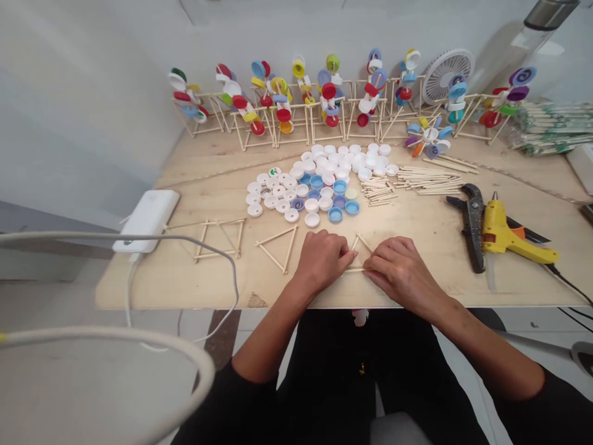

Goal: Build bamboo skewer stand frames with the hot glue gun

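Near the table's front edge, a triangle of thin wooden sticks (364, 242) lies between my two hands. My left hand (324, 254), fingers curled, pinches its left corner. Closed over its right corner is my right hand (397, 269), which hides that joint. The tip of the triangle and part of its bottom stick show. To the left lies another stick triangle (290, 248). Farther left is a joined stick frame (217, 252). A yellow glue gun (498, 228) and a black-handled cutter (473, 228) lie to the right.
White and blue bottle caps (319, 182) are heaped mid-table, with loose sticks (428, 179) at their right. Stick frames with coloured cap wheels (328, 102) line the wall beside a small fan (447, 77). A white power bank (151, 216) with a cable sits at left.
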Action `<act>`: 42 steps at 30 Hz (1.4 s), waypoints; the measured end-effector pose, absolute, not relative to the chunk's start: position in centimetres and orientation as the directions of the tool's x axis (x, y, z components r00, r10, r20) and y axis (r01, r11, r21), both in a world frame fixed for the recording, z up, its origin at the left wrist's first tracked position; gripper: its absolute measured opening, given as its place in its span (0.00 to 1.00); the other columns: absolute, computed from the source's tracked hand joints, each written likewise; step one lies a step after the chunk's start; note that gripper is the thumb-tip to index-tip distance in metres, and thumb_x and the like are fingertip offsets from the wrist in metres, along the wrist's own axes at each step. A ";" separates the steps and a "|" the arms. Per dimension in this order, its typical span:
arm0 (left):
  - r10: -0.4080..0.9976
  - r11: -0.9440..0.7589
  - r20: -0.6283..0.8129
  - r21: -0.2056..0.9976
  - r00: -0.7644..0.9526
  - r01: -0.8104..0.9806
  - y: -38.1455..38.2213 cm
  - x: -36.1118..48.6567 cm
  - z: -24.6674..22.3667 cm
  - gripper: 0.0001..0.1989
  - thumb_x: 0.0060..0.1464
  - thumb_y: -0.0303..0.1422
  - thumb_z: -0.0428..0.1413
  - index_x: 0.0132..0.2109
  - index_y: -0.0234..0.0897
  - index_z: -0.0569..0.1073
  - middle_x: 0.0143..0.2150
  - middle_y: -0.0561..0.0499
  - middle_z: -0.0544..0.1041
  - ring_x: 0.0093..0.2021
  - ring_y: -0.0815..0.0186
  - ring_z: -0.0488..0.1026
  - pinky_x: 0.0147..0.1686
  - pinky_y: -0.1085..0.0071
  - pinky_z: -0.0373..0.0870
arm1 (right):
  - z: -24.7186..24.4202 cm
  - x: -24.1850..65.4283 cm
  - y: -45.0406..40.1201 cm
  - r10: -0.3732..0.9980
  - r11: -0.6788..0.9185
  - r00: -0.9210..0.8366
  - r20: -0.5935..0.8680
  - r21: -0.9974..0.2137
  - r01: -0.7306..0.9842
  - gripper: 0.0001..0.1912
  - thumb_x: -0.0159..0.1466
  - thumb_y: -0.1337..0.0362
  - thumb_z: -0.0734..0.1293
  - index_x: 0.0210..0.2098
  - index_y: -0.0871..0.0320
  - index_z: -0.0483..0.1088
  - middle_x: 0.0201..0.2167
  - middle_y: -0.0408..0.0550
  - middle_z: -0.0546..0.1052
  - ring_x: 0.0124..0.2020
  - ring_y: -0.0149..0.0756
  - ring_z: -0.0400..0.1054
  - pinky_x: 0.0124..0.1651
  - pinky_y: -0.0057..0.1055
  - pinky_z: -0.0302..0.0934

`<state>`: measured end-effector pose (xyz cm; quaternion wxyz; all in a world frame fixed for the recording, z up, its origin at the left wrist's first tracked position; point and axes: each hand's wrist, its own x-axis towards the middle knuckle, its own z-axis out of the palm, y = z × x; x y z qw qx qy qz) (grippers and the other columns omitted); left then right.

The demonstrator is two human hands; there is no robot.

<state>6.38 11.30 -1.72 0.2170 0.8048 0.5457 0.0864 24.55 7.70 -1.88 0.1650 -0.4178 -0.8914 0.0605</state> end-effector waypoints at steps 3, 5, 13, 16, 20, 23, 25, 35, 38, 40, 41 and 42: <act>0.914 -0.313 -0.122 0.398 0.388 0.863 11.5 6.7 -1.6 0.12 0.53 0.36 0.55 0.23 0.38 0.71 0.26 0.50 0.76 0.31 0.62 0.70 0.35 0.64 0.58 | -2.1 24.5 7.7 0.767 0.640 -0.590 0.251 -0.242 0.729 0.10 0.65 0.66 0.62 0.29 0.57 0.72 0.26 0.47 0.72 0.35 0.38 0.61 0.42 0.37 0.50; 0.915 -0.312 -0.124 0.387 0.384 0.868 11.5 6.8 -1.6 0.12 0.52 0.35 0.55 0.23 0.38 0.71 0.25 0.50 0.75 0.31 0.61 0.70 0.35 0.64 0.58 | -2.1 24.5 7.8 0.765 0.642 -0.590 0.257 -0.241 0.728 0.10 0.65 0.66 0.62 0.29 0.58 0.72 0.26 0.46 0.71 0.35 0.37 0.61 0.43 0.37 0.50; 0.917 -0.307 -0.130 0.379 0.378 0.873 11.6 6.9 -1.6 0.12 0.52 0.34 0.54 0.22 0.37 0.71 0.25 0.50 0.76 0.30 0.61 0.70 0.34 0.64 0.58 | -1.9 24.6 7.8 0.765 0.644 -0.591 0.254 -0.287 0.710 0.10 0.65 0.66 0.62 0.29 0.58 0.72 0.26 0.46 0.72 0.36 0.36 0.61 0.43 0.36 0.49; 0.919 -0.302 -0.128 0.381 0.373 0.874 11.6 6.9 -1.6 0.13 0.52 0.35 0.54 0.22 0.37 0.71 0.25 0.50 0.77 0.30 0.62 0.70 0.34 0.64 0.58 | -1.9 24.7 7.8 0.765 0.643 -0.590 0.257 -0.316 0.697 0.10 0.65 0.66 0.61 0.29 0.57 0.71 0.26 0.45 0.72 0.36 0.36 0.61 0.44 0.37 0.48; 0.920 -0.301 -0.124 0.383 0.372 0.873 11.6 6.9 -1.6 0.13 0.52 0.35 0.55 0.22 0.37 0.71 0.25 0.50 0.77 0.30 0.62 0.70 0.34 0.64 0.59 | -2.0 24.8 7.6 0.777 0.630 -0.569 0.269 -0.344 0.697 0.09 0.65 0.66 0.61 0.30 0.57 0.71 0.26 0.45 0.73 0.37 0.36 0.62 0.47 0.39 0.48; 0.922 -0.302 -0.118 0.380 0.369 0.874 11.6 6.9 -1.6 0.12 0.52 0.35 0.55 0.22 0.37 0.71 0.25 0.50 0.77 0.30 0.62 0.70 0.34 0.64 0.59 | -2.1 24.9 7.6 0.780 0.626 -0.563 0.273 -0.354 0.695 0.09 0.65 0.66 0.61 0.31 0.57 0.71 0.27 0.44 0.73 0.38 0.36 0.62 0.49 0.40 0.46; 0.922 -0.300 -0.118 0.384 0.369 0.873 11.5 6.9 -1.7 0.12 0.51 0.34 0.55 0.22 0.37 0.71 0.25 0.50 0.77 0.30 0.62 0.70 0.34 0.64 0.59 | -2.1 24.9 7.6 0.781 0.625 -0.563 0.271 -0.355 0.695 0.08 0.65 0.66 0.61 0.31 0.56 0.71 0.26 0.44 0.73 0.38 0.36 0.62 0.50 0.40 0.46; 0.929 -0.293 -0.076 0.450 0.362 0.844 11.1 6.6 -1.7 0.11 0.53 0.35 0.55 0.24 0.38 0.71 0.26 0.51 0.76 0.31 0.62 0.70 0.35 0.64 0.59 | -1.8 25.4 7.4 0.794 0.607 -0.546 0.267 -0.361 0.708 0.06 0.64 0.65 0.62 0.32 0.56 0.71 0.29 0.45 0.74 0.39 0.37 0.64 0.51 0.42 0.47; 0.945 -0.272 -0.003 0.554 0.328 0.787 9.7 5.6 -1.7 0.08 0.54 0.34 0.54 0.29 0.38 0.72 0.29 0.51 0.77 0.35 0.62 0.71 0.37 0.64 0.61 | -1.6 27.0 7.1 0.824 0.565 -0.490 0.285 -0.361 0.741 0.06 0.64 0.65 0.62 0.35 0.56 0.71 0.32 0.46 0.76 0.40 0.38 0.65 0.50 0.41 0.48; 0.954 -0.259 0.045 0.615 0.295 0.745 8.5 4.6 -1.7 0.06 0.55 0.33 0.52 0.32 0.40 0.73 0.31 0.52 0.77 0.37 0.62 0.71 0.40 0.63 0.62 | -1.7 28.3 6.7 0.846 0.529 -0.441 0.300 -0.360 0.769 0.06 0.64 0.65 0.62 0.35 0.55 0.71 0.32 0.45 0.76 0.39 0.38 0.66 0.49 0.41 0.49; 0.956 -0.261 0.064 0.635 0.287 0.727 7.8 4.2 -1.8 0.06 0.56 0.33 0.52 0.33 0.40 0.73 0.32 0.52 0.77 0.37 0.62 0.71 0.41 0.62 0.62 | -1.8 28.9 6.5 0.855 0.511 -0.418 0.306 -0.362 0.780 0.06 0.64 0.65 0.62 0.35 0.55 0.71 0.32 0.45 0.76 0.38 0.38 0.66 0.49 0.41 0.49; 0.954 -0.270 0.077 0.640 0.290 0.719 7.3 3.7 -1.9 0.06 0.56 0.33 0.51 0.33 0.40 0.73 0.33 0.52 0.77 0.38 0.62 0.71 0.42 0.61 0.62 | -2.0 29.3 6.2 0.864 0.495 -0.400 0.305 -0.368 0.787 0.05 0.64 0.65 0.62 0.35 0.55 0.71 0.32 0.45 0.76 0.38 0.37 0.67 0.48 0.41 0.49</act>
